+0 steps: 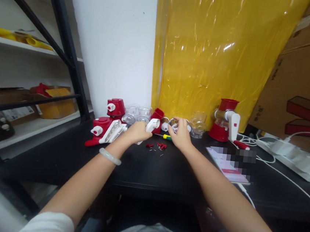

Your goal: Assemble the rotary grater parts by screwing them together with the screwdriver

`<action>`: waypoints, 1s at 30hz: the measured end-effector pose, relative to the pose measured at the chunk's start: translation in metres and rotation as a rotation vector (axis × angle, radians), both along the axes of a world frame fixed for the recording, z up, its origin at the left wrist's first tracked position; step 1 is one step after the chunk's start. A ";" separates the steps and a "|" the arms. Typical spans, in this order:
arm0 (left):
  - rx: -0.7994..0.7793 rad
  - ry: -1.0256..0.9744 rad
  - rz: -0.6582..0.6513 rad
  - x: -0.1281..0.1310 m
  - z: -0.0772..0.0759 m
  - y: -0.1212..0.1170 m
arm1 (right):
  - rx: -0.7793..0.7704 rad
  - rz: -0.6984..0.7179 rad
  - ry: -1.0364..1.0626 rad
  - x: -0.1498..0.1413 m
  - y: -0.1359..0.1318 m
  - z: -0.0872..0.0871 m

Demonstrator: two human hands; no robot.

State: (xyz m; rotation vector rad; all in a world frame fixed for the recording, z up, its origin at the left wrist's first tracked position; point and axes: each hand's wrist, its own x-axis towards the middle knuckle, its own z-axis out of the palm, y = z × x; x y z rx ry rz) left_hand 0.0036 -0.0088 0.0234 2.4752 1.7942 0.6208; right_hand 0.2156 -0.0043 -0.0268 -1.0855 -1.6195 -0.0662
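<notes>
My left hand [137,132] is closed round a white plastic handle part [153,124] above the black table [138,169]. My right hand [180,133] has its fingers curled over a clear ring-shaped part [174,122] beside a red piece [157,115]. Between the hands lie a screwdriver with a yellow and green grip [166,136] and small red bits with several screws [159,146]. A pale bangle [109,156] is on my left wrist.
Red and white grinder parts [104,130] lie left, with clear cups [138,113] behind. An assembled red grinder [224,119] stands at the right before yellow film. A phone [229,165], white cables and a power strip [292,154] lie right. A shelf rack [65,47] stands left.
</notes>
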 end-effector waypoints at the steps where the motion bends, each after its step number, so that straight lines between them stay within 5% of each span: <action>1: -0.045 0.036 0.033 -0.006 -0.001 0.002 | -0.011 0.008 -0.007 -0.001 0.000 0.000; 6: -0.081 0.148 0.143 -0.020 -0.011 0.007 | -0.025 0.030 -0.047 -0.004 0.000 -0.002; 30: 0.017 0.407 0.245 0.003 -0.032 -0.015 | -0.096 0.114 -0.091 -0.004 0.001 -0.002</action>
